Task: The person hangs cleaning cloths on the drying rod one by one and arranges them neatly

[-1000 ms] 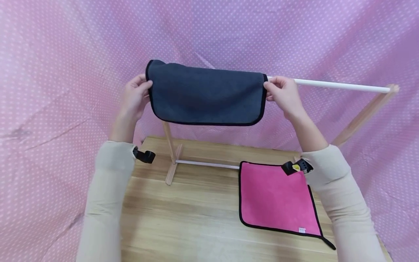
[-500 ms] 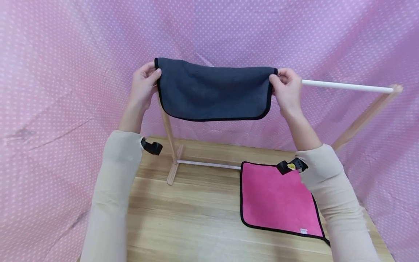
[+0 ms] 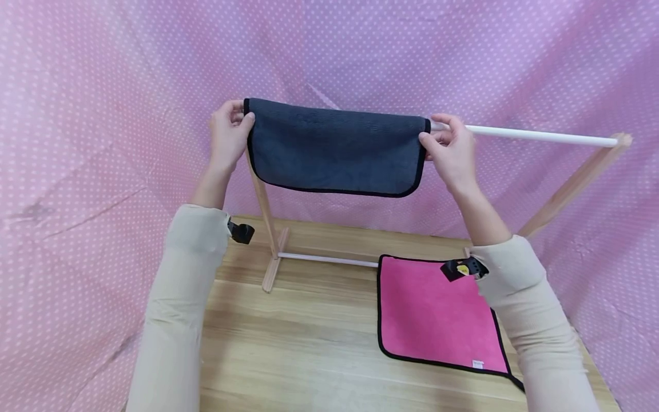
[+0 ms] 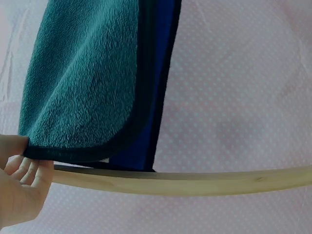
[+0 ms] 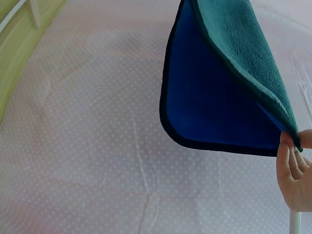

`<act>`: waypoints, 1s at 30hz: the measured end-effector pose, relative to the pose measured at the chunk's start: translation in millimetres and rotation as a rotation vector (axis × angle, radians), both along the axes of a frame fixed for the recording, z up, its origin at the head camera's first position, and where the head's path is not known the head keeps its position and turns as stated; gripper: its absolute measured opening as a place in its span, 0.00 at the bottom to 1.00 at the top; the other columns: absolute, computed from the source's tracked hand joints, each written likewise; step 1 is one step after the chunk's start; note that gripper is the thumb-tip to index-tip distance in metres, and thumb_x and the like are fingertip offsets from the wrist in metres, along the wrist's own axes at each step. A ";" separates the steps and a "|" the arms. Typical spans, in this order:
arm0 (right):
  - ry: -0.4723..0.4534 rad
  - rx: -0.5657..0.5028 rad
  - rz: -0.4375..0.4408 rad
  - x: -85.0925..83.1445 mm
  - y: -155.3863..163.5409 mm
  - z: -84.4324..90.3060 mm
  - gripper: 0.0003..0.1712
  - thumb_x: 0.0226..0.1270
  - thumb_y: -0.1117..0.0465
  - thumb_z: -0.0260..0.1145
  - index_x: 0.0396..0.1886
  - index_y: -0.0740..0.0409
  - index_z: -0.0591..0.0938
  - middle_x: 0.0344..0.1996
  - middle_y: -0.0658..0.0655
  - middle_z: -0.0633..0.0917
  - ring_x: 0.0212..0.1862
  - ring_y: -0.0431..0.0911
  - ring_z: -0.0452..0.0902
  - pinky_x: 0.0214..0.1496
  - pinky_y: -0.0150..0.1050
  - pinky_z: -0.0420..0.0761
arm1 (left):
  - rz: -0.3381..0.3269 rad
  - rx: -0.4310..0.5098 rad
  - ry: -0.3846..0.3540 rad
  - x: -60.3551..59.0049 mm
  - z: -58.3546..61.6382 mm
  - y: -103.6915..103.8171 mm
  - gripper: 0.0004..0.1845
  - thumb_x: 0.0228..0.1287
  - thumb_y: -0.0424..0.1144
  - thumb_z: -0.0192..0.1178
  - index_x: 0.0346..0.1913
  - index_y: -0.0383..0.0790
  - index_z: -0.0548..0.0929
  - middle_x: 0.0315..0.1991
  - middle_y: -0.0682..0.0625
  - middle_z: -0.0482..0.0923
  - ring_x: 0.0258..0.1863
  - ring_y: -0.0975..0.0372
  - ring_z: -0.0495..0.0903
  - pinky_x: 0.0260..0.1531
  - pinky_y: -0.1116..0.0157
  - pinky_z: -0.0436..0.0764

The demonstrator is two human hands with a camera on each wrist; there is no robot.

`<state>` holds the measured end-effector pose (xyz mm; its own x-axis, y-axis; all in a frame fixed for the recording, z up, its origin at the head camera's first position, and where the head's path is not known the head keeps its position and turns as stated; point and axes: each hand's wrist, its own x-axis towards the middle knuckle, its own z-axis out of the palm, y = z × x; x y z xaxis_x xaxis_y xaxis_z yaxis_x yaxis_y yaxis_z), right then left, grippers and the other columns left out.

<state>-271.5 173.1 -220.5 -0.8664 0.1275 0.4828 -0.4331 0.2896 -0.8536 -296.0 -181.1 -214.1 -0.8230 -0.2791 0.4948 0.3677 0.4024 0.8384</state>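
Note:
A dark grey towel (image 3: 334,151) with black edging hangs folded over the white upper rod (image 3: 540,135) of a wooden rack. My left hand (image 3: 229,134) pinches the towel's left edge near the fold, thumb in front. At the opposite edge my right hand (image 3: 453,151) pinches the cloth between thumb and fingers, close beside the rod. In the right wrist view the towel's blue underside (image 5: 209,102) shows on the back layer, which hangs apart from the grey front. The left wrist view shows a strip of that blue layer (image 4: 163,63) behind the rounded front corner.
A pink cloth (image 3: 437,315) with black edging and a loop lies flat on the wooden table (image 3: 298,343), under my right forearm. The rack's left post (image 3: 264,212), right post (image 3: 576,186) and lower rod (image 3: 329,260) stand behind. Pink dotted fabric (image 3: 360,51) surrounds everything.
Both hands first shifted right and rose with the towel. Since then they have come down a little, and the towel's top edge now lies straighter along the rod.

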 end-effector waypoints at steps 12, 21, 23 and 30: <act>0.065 0.036 0.008 -6.5 -6.6 -8.1 0.20 0.59 0.70 0.60 0.53 0.67 0.74 0.14 0.38 0.77 0.18 0.29 0.73 0.25 0.21 0.75 | 0.129 -0.014 0.145 -5.6 -9.8 3.3 0.13 0.62 0.31 0.55 0.49 0.32 0.77 0.40 0.40 0.81 0.31 0.70 0.77 0.37 0.75 0.75; 0.064 0.081 0.066 -6.9 -3.7 -10.0 0.22 0.60 0.70 0.59 0.56 0.66 0.72 0.16 0.40 0.77 0.20 0.31 0.73 0.27 0.21 0.74 | 0.006 -0.137 0.196 -2.3 -24.9 -7.0 0.20 0.57 0.27 0.57 0.55 0.33 0.76 0.47 0.43 0.79 0.29 0.73 0.69 0.28 0.81 0.70; 0.066 0.097 0.073 -7.5 -3.2 -10.1 0.22 0.60 0.70 0.59 0.56 0.65 0.72 0.17 0.40 0.77 0.21 0.31 0.74 0.28 0.21 0.75 | 0.039 -0.204 0.201 -2.9 -25.1 -8.5 0.20 0.57 0.27 0.58 0.55 0.34 0.76 0.46 0.41 0.80 0.29 0.72 0.71 0.28 0.81 0.69; 0.093 0.164 0.081 -12.1 -3.0 -13.3 0.23 0.61 0.70 0.58 0.58 0.65 0.71 0.17 0.38 0.77 0.21 0.30 0.73 0.30 0.21 0.75 | 0.170 -0.323 0.165 -1.8 -18.5 -4.5 0.17 0.62 0.32 0.56 0.54 0.38 0.78 0.38 0.38 0.82 0.33 0.53 0.78 0.29 0.78 0.68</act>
<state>-283.6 170.1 -233.8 -0.8214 -0.0277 0.5696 -0.5352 0.3826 -0.7531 -297.9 -185.6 -232.6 -0.6807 -0.2128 0.7010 0.3920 0.7026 0.5939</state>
